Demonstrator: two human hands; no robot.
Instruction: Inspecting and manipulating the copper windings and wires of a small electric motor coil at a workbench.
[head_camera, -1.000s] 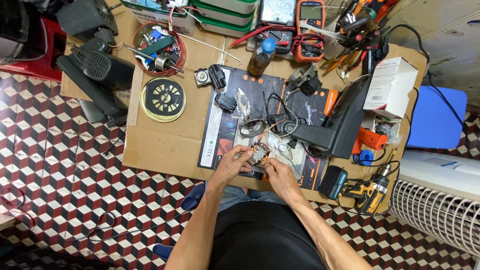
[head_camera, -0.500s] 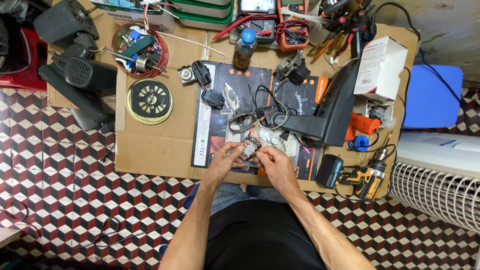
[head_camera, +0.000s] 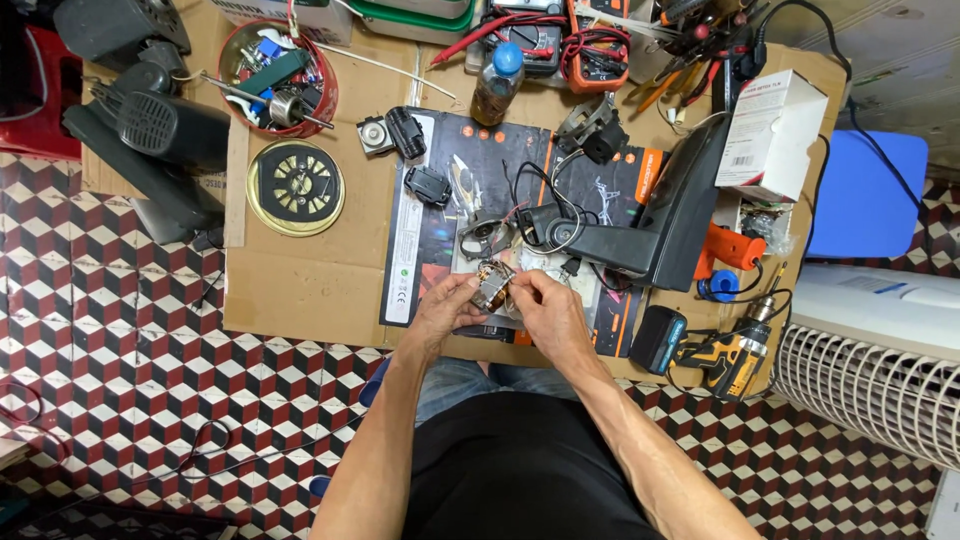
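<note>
Both my hands work at the near edge of the counter, bare cardboard free to the left. Left hand and right hand pinch a small motor part, coppery windings showing, over the black mat. Red tin holds assorted parts.

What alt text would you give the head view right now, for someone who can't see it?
Seen from above, a person's left hand and right hand together hold a small motor part with copper windings over a cluttered cardboard-topped table. Around it lie a black mat, a round brass-coloured grille, a plastic bottle and a yellow cordless drill.
</note>
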